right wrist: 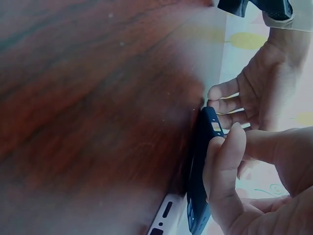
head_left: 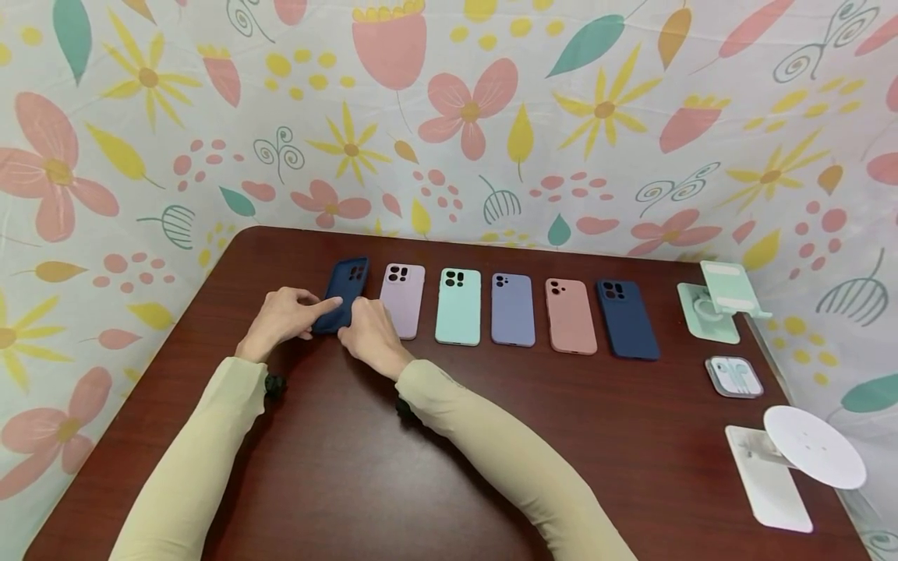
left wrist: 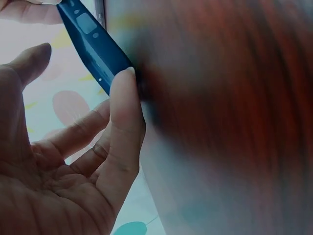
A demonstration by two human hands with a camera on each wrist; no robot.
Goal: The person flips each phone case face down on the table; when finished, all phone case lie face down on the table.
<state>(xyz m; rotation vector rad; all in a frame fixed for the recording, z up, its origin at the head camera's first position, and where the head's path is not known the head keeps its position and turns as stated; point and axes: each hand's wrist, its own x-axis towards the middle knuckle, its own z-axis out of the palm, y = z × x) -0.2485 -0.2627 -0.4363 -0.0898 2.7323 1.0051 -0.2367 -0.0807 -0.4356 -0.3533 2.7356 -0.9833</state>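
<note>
A dark blue phone case point(head_left: 348, 277) stands at the left end of the row, tilted up off the table, its inside showing. My right hand point(head_left: 374, 333) pinches its near right edge; in the right wrist view bent fingers point(right wrist: 225, 164) press along the case point(right wrist: 198, 181). My left hand point(head_left: 284, 318) is at the case's near left side. In the left wrist view one fingertip point(left wrist: 128, 76) touches the lower corner of the case point(left wrist: 100, 49), while the thumb point(left wrist: 34, 63) stays apart from it. Beside the right hand lies a lilac phone case point(head_left: 407, 292).
Rightward in the row lie mint point(head_left: 459, 312), periwinkle point(head_left: 513, 312), pink point(head_left: 571, 319) and dark blue point(head_left: 629, 323) cases. Along the table's right side are a mint folding stand point(head_left: 730, 292), boxed earphones point(head_left: 734, 377) and a white round-topped stand point(head_left: 814, 448). A floral curtain point(head_left: 449, 156) hangs behind.
</note>
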